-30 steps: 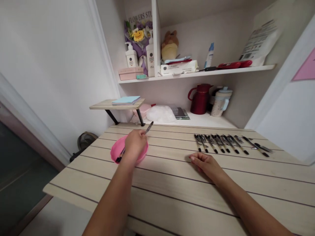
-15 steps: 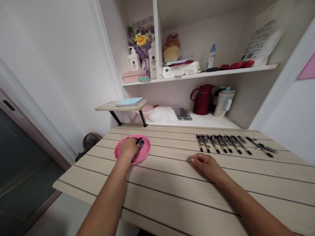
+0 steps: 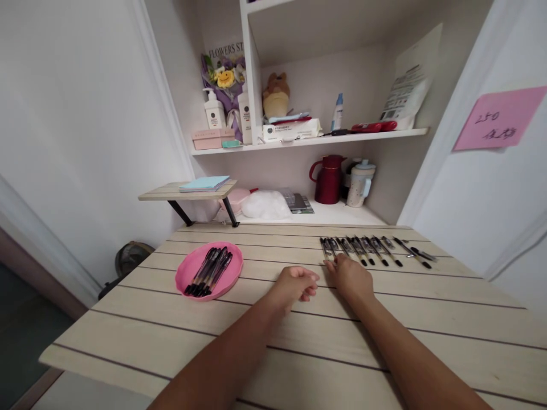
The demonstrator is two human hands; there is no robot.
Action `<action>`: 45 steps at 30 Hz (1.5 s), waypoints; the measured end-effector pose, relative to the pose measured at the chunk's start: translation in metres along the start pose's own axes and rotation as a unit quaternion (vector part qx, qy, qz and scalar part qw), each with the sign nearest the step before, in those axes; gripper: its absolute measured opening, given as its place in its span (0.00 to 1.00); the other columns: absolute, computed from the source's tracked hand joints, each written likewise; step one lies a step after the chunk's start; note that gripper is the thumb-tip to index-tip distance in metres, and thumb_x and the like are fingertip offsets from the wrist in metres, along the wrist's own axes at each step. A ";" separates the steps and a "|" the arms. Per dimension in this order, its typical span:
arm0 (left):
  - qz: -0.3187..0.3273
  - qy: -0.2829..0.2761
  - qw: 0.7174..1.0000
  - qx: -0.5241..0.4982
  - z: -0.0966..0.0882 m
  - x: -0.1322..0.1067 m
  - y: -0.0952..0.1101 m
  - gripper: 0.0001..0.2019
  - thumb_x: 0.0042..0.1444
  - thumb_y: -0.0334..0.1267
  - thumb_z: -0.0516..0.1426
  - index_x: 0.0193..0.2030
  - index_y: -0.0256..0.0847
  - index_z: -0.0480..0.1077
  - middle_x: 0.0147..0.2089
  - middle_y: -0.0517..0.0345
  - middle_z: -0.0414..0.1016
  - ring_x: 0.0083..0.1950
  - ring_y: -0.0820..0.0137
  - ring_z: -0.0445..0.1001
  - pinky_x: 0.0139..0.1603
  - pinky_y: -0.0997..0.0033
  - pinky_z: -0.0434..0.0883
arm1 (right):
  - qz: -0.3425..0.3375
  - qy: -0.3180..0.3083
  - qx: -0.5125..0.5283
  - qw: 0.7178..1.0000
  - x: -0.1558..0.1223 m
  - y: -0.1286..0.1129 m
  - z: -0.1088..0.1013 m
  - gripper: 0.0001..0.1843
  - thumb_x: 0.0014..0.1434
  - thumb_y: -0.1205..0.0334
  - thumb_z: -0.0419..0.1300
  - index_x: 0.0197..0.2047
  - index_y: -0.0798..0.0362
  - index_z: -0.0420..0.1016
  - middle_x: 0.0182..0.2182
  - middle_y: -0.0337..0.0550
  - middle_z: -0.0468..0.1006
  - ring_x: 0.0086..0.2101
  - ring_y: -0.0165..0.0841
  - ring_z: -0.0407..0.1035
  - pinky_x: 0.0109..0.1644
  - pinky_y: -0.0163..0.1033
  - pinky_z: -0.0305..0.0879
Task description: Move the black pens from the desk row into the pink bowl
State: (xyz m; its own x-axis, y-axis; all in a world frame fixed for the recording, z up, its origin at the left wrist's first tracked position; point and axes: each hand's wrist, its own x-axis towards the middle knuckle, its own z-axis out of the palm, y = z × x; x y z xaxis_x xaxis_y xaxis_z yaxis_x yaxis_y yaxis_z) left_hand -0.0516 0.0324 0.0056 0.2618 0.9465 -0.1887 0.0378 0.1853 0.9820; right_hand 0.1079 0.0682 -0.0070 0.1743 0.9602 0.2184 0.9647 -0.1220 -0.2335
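Observation:
A pink plate [image 3: 188,272] on the slatted wooden table [image 3: 299,341] holds several black pens [image 3: 209,271] lying side by side. A row of several more black pens [image 3: 371,250] lies at the table's far right. My left hand [image 3: 294,285] hovers at the table's middle with its fingers loosely curled and nothing in them. My right hand [image 3: 348,276] reaches to the left end of the pen row, fingertips touching the nearest pen there; whether it grips that pen is hidden by the hand.
Behind the table an alcove shelf carries a dark red jug [image 3: 328,179], a pale cup [image 3: 358,182] and a white bag [image 3: 265,205]. A small riser [image 3: 183,193] with a blue notebook stands at the back left. A pink note [image 3: 498,117] sticks to the right wall.
My left hand put its pen in the pink plate and drew back to the table's middle. My right hand slid forward to the pen row. The camera shifted right.

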 end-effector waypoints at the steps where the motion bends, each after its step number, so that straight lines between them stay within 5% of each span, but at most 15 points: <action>1: -0.003 0.003 0.999 -0.032 0.001 0.001 -0.004 0.14 0.43 0.42 0.58 0.34 0.34 0.70 0.26 0.57 0.69 0.24 0.76 0.67 0.24 0.77 0.60 | -0.001 0.000 -0.005 1.000 0.001 -0.002 0.002 0.18 0.58 0.52 0.47 0.39 0.57 0.69 0.32 0.54 0.76 0.35 0.41 0.72 0.35 0.40 0.60; 9: 0.013 0.038 0.989 -0.140 -0.005 0.004 -0.015 0.13 0.43 0.40 0.59 0.35 0.33 0.69 0.25 0.58 0.69 0.23 0.77 0.66 0.24 0.76 0.60 | 0.013 -0.014 -0.019 1.000 0.005 -0.007 0.011 0.14 0.58 0.59 0.47 0.38 0.58 0.69 0.34 0.56 0.77 0.35 0.40 0.72 0.37 0.40 0.62; 18: 0.016 0.019 0.990 -0.142 -0.006 0.002 -0.014 0.12 0.44 0.37 0.60 0.35 0.33 0.69 0.24 0.57 0.69 0.22 0.77 0.66 0.24 0.76 0.61 | 0.003 -0.011 -0.001 1.000 0.014 -0.018 0.006 0.14 0.57 0.63 0.48 0.40 0.62 0.69 0.34 0.60 0.76 0.36 0.42 0.73 0.37 0.41 0.62; 22: 0.034 0.097 0.968 -0.227 -0.010 0.006 -0.014 0.13 0.45 0.35 0.61 0.39 0.35 0.67 0.32 0.52 0.72 0.30 0.73 0.72 0.35 0.72 0.67 | 0.008 -0.017 0.048 0.999 0.011 -0.033 0.003 0.12 0.54 0.64 0.50 0.35 0.60 0.72 0.32 0.57 0.77 0.34 0.40 0.72 0.35 0.39 0.62; 24: 0.042 0.130 0.945 -0.296 -0.013 0.011 -0.013 0.13 0.47 0.36 0.60 0.39 0.37 0.65 0.37 0.49 0.73 0.37 0.70 0.73 0.42 0.69 0.67 | -0.001 -0.038 0.165 0.985 -0.001 -0.044 0.005 0.12 0.53 0.61 0.51 0.30 0.58 0.72 0.28 0.52 0.77 0.31 0.37 0.72 0.32 0.36 0.61; 27: 0.040 0.125 0.922 -0.364 -0.020 0.017 -0.012 0.10 0.51 0.38 0.57 0.37 0.37 0.64 0.37 0.47 0.73 0.39 0.68 0.73 0.43 0.67 0.68 | -0.048 -0.107 0.356 0.927 -0.024 -0.057 0.009 0.14 0.53 0.56 0.51 0.26 0.56 0.71 0.22 0.44 0.76 0.24 0.31 0.69 0.27 0.32 0.59; 30: 0.052 0.140 0.906 -0.395 -0.027 0.019 -0.010 0.09 0.51 0.37 0.56 0.38 0.38 0.65 0.28 0.56 0.70 0.34 0.70 0.73 0.41 0.67 0.69 | -0.135 -0.181 0.400 0.888 -0.029 -0.055 0.008 0.11 0.52 0.58 0.53 0.27 0.55 0.71 0.21 0.40 0.76 0.22 0.29 0.67 0.24 0.30 0.57; 32: 0.059 0.138 0.902 -0.405 -0.028 0.018 -0.010 0.10 0.50 0.37 0.57 0.40 0.38 0.66 0.23 0.62 0.65 0.29 0.73 0.71 0.38 0.68 0.69 | -0.170 -0.158 0.326 0.916 -0.014 -0.042 0.000 0.10 0.52 0.61 0.52 0.28 0.55 0.72 0.24 0.40 0.77 0.25 0.29 0.68 0.27 0.29 0.58; 34: 0.055 0.121 0.907 -0.399 -0.027 0.017 -0.010 0.11 0.50 0.38 0.57 0.40 0.38 0.66 0.21 0.65 0.62 0.24 0.76 0.68 0.33 0.71 0.68 | -0.130 -0.069 0.155 0.977 0.012 -0.025 -0.010 0.09 0.53 0.63 0.52 0.29 0.53 0.74 0.29 0.41 0.78 0.31 0.29 0.69 0.33 0.30 0.59; 35: 0.049 0.110 0.913 -0.390 -0.026 0.016 -0.010 0.12 0.49 0.38 0.58 0.41 0.38 0.66 0.21 0.66 0.61 0.22 0.78 0.65 0.30 0.73 0.67 | -0.104 -0.050 0.122 0.986 0.026 -0.017 -0.013 0.10 0.53 0.64 0.52 0.31 0.53 0.74 0.31 0.45 0.78 0.33 0.32 0.69 0.35 0.32 0.58; 39: 0.016 0.063 0.939 -0.338 -0.022 0.012 -0.010 0.16 0.46 0.40 0.59 0.42 0.38 0.66 0.21 0.67 0.60 0.18 0.82 0.58 0.19 0.80 0.56 | -0.049 -0.030 0.057 0.997 0.063 0.002 -0.012 0.12 0.54 0.64 0.51 0.32 0.57 0.75 0.33 0.55 0.76 0.36 0.38 0.69 0.35 0.37 0.58; 45: 0.011 0.041 0.959 -0.279 -0.021 0.012 -0.011 0.18 0.44 0.43 0.59 0.42 0.37 0.66 0.22 0.67 0.60 0.16 0.84 0.53 0.16 0.81 0.46 | -0.055 -0.036 0.023 0.998 0.068 -0.002 0.008 0.10 0.53 0.69 0.51 0.31 0.59 0.74 0.33 0.58 0.76 0.36 0.38 0.70 0.36 0.38 0.59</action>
State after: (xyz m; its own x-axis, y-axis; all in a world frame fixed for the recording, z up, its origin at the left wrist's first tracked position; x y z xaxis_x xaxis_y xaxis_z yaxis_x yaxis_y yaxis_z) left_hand -0.0686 0.0476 -0.0074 0.1796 0.9649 -0.1915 -0.4943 0.2569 0.8305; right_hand 0.1158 0.1354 0.0008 0.0522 0.9829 0.1764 0.9666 -0.0053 -0.2561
